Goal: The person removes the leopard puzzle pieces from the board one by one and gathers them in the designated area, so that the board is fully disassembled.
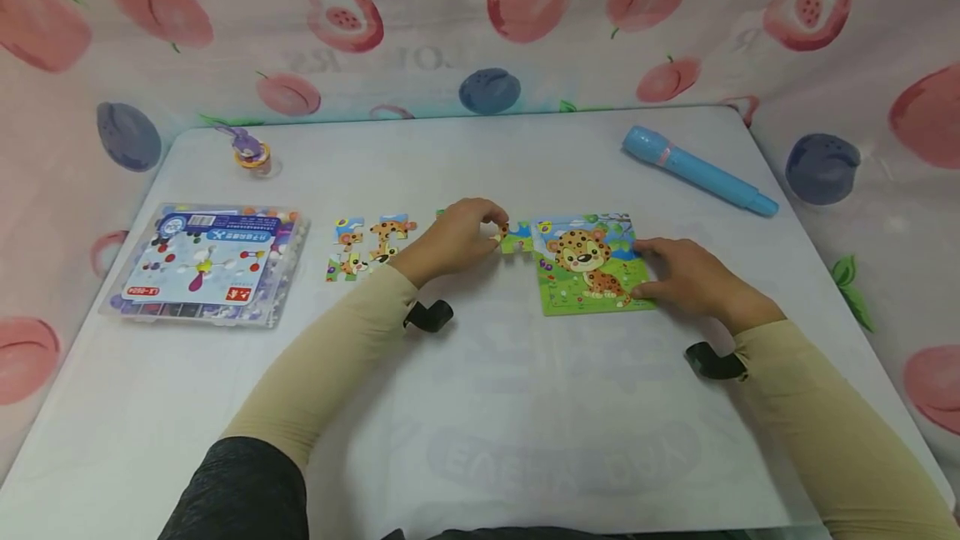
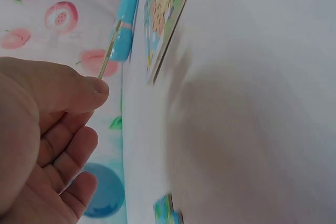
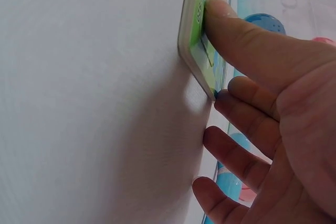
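Note:
In the head view, my left hand (image 1: pixel 459 236) pinches a jigsaw piece (image 1: pixel 517 238) just left of the leopard puzzle board (image 1: pixel 555 300). The left wrist view catches this piece (image 2: pixel 109 52) nearly edge-on, raised above the table, between thumb and fingers. My right hand (image 1: pixel 693 277) grips the board's right side: the thumb lies on its top face and fingertips touch its edge in the right wrist view. Several loose jigsaw pieces (image 1: pixel 349 233), printed with leopard parts, lie to the left. A bit of another piece shows behind my left hand.
A clear plastic case (image 1: pixel 288 273) of colourful parts sits at the left. Behind it stands a small purple figure (image 1: pixel 246 144) in a little pot. A blue pen-shaped tube (image 1: pixel 697 169) lies at the back right. Fruit-print cloth (image 1: pixel 420 48) hangs behind the white table (image 1: pixel 525 407).

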A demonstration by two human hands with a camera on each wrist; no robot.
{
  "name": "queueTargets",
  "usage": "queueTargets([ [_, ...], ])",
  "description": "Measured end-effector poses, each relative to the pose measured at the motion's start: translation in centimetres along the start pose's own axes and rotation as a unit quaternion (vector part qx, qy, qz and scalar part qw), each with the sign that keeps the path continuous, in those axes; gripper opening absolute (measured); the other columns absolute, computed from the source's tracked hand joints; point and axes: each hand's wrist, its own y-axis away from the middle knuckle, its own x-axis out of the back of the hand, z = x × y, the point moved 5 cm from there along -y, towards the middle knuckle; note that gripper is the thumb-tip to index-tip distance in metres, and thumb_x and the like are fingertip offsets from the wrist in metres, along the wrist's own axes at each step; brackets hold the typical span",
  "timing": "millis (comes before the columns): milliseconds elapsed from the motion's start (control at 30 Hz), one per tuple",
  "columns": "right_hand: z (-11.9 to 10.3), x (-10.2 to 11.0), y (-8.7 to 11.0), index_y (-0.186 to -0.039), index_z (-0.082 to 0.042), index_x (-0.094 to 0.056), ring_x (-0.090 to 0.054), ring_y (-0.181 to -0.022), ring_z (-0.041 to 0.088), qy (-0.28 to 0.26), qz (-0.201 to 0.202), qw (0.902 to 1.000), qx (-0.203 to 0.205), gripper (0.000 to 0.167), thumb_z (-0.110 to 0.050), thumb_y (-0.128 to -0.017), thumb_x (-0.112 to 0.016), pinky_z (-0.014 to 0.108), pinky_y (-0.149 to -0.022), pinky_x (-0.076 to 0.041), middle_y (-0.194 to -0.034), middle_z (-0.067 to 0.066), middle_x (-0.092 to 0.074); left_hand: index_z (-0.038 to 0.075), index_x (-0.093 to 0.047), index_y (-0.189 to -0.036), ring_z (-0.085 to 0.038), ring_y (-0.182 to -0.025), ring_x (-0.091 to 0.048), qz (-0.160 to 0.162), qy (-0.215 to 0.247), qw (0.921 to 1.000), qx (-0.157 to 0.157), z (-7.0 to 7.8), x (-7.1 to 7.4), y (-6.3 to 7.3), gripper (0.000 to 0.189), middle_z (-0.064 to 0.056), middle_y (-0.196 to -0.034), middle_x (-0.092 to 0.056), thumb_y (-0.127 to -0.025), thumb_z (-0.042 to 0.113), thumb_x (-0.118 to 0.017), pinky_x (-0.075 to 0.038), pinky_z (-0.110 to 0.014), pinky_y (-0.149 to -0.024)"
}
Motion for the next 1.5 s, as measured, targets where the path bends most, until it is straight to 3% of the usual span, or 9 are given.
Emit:
queueTargets([
  [567,0.0,0.0,0.1,-0.146,0.007,-0.043,-0.030,-0.137,0.052,0.004,-0.002,1.0000,-0.004,0.078,-0.031,-0.088,-0.079,0.065,-0.110,-0.023,-0.148,0.032,-0.040,0.006,-0.068,-0.119,-0.027,-0.124,-0.050,0.015,0.019,0.9986,0.047,-4.2,2.0,4.0,0.029,-0.007,-0.124,-0.062,-0.092,0.000,-0.058,-0.041,-0.043,-0.103],
  [767,-0.1,-0.1,0.0,-0.145,0.007,-0.044,-0.031,-0.136,0.052,0.008,0.002,1.0000,-0.001,0.075,-0.027,-0.088,-0.079,0.064,-0.110,-0.024,-0.147,0.031,-0.041,0.008,-0.068,-0.120,-0.028,-0.124,-0.051,0.027,0.006,0.9975,0.065,-5.8,2.6,5.2,0.028,-0.008,-0.126,-0.062,-0.093,0.003,-0.061,-0.040,-0.045,-0.104],
  [1033,-0.1,-0.1,0.0,-0.145,0.007,-0.044,-0.031,-0.137,0.052,0.005,0.001,1.0000,0.000,0.075,-0.027,-0.088,-0.078,0.065,-0.110,-0.024,-0.147,0.032,-0.041,0.006,-0.068,-0.121,-0.032,-0.126,-0.051,0.030,-0.020,0.9962,0.079,-7.5,3.1,5.9,0.031,-0.013,-0.127,-0.063,-0.091,0.004,-0.060,-0.041,-0.048,-0.104],
  [1500,0.0,-0.1,0.1,-0.145,0.007,-0.043,-0.031,-0.137,0.052,0.004,0.002,1.0000,0.005,0.075,-0.027,-0.088,-0.078,0.064,-0.110,-0.024,-0.147,0.032,-0.041,0.006,-0.068,-0.118,-0.033,-0.134,-0.045,0.008,-0.038,0.9952,0.089,-8.5,3.0,5.9,0.026,-0.011,-0.128,-0.064,-0.093,0.003,-0.061,-0.032,-0.051,-0.111],
])
